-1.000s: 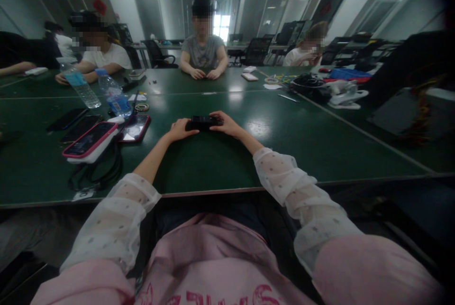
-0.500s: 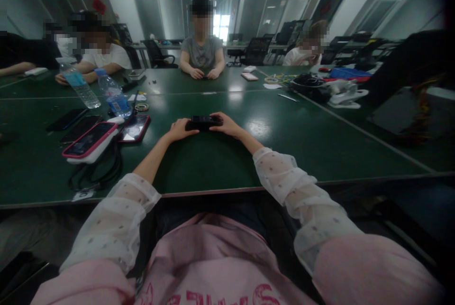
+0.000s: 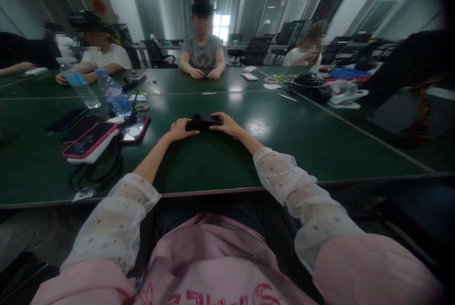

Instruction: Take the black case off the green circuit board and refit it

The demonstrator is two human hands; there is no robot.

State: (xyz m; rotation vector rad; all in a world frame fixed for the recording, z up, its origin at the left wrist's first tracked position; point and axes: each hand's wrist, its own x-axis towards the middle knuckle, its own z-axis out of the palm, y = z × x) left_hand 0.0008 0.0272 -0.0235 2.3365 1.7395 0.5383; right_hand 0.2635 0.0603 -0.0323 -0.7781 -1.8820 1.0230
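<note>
A small black oblong device (image 3: 204,123) sits low over the green table (image 3: 209,162), held level between both hands. My left hand (image 3: 181,129) is closed on its left end, with the thumb along the near side. At the right end, my right hand (image 3: 226,125) grips it the same way. The device's kind is too dark to make out. Nearest to my left hand lies a phone in a red case (image 3: 135,128).
To the left are a pink-cased phone (image 3: 90,139) on a white block, black cables (image 3: 97,172) and two water bottles (image 3: 115,96) (image 3: 80,84). A pen (image 3: 287,98) and a white clamp (image 3: 344,95) lie on the right. A person (image 3: 202,51) sits opposite.
Both hands stay in place around the black device. Its upper face looks slightly different, with a raised dark part showing at the left.
</note>
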